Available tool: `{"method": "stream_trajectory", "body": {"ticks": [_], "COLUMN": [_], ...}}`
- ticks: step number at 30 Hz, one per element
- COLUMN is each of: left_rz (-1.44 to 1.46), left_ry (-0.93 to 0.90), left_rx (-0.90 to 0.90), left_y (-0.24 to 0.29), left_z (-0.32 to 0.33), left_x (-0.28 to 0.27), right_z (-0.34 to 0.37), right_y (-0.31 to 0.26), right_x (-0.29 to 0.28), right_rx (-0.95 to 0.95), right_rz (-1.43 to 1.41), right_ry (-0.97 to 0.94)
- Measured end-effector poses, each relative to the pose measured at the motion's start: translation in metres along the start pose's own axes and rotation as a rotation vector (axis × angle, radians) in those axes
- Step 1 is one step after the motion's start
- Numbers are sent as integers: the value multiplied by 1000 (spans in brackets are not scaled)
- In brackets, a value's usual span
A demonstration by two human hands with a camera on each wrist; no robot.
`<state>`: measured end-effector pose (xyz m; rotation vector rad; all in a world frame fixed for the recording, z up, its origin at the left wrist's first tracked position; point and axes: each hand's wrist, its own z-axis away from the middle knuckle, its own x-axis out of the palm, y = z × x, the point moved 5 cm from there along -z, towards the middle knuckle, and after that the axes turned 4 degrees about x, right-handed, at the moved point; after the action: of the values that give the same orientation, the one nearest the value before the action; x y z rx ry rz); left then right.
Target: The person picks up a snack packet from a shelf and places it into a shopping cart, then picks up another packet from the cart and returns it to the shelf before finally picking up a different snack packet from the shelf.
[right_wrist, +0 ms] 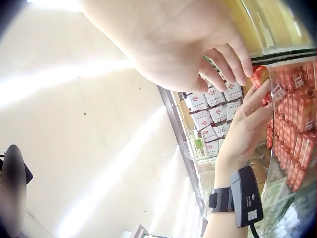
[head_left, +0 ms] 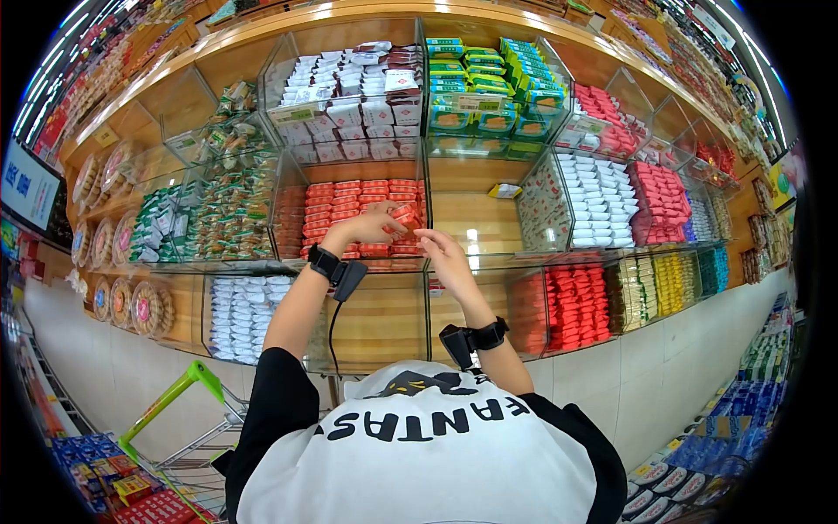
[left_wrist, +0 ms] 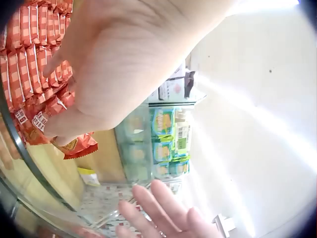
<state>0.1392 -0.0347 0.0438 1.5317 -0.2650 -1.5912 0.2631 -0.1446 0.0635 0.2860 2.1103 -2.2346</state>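
Note:
Rows of red checked packets [head_left: 345, 201] fill a clear-walled bin in the middle of the shelf. The left hand [head_left: 375, 225] reaches over them and pinches one red packet [head_left: 407, 215] at the bin's right side. In the left wrist view that packet [left_wrist: 81, 146] shows beneath the thumb of the left hand [left_wrist: 114, 64]. Close by on the right, the right hand [head_left: 447, 260] is held with relaxed fingers and nothing in its grasp. The right wrist view has the right hand's fingers [right_wrist: 230, 62] near the packet's end [right_wrist: 258, 75]; whether they touch cannot be told.
Clear dividers [head_left: 427, 196] separate the bins. Beside the red ones, a wooden bin [head_left: 467, 205] holds a single yellow packet [head_left: 504, 190]. White packets [head_left: 349, 87] and green packets [head_left: 489, 79] stand behind. A shopping cart with a green handle [head_left: 161, 406] is at the lower left.

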Motion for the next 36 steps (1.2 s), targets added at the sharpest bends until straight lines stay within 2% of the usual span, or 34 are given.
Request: {"method": "stream_trajectory", "body": {"ticks": [4,6,7,9,10,12,13,15,18,19,21,23,24,26,28,30,34,36], "left_rz": [-24,67,65,130,128,445,444,650,672,721,745,768,882,996,1119,1147,1096,1080], "left_ry": [61,170,170,272,272,293,295,279,347,400,434,469,544,621,791,803,846,866], "left_rx": [-4,-2,-3,105,103,139,137,162,162,167,136,106,156,205,204,199,176,205], "left_y": [18,28,33,50,63,86,88,93,92,90,88,85,84,89,93,89,83,93], "left_z": [25,41,49,67,76,93,97,104,108,108,109,108,107,106,110,108,107,108], "left_x": [-17,-28,-30,-36,-37,-35,-29,-19,-8,-5,0,7,9,15,17,25,35,32], "right_z": [-1,0,1,5,6,7,8,10,7,8,9,9,10,11,11,10,19,26], "right_y": [4,2,-4,-16,-19,-26,-26,-33,-31,-34,-34,-34,-34,-35,-34,-36,-55,-66], "right_x": [0,0,-1,0,1,7,10,15,20,20,22,23,24,22,21,20,18,20], "right_rx": [-12,20,19,78,77,37,36,-124,-181,-183,-4,20,46,41,36,-44,-55,-93], "right_rz": [-67,-85,-87,-125,-127,-223,-224,-122,-106,-107,-168,-227,-287,-307,-329,-414,-398,-440], "right_ry": [0,-12,-12,-31,-32,-45,-48,-41,-57,-60,-131,-143,-154,-121,-89,-82,-112,-188]}}
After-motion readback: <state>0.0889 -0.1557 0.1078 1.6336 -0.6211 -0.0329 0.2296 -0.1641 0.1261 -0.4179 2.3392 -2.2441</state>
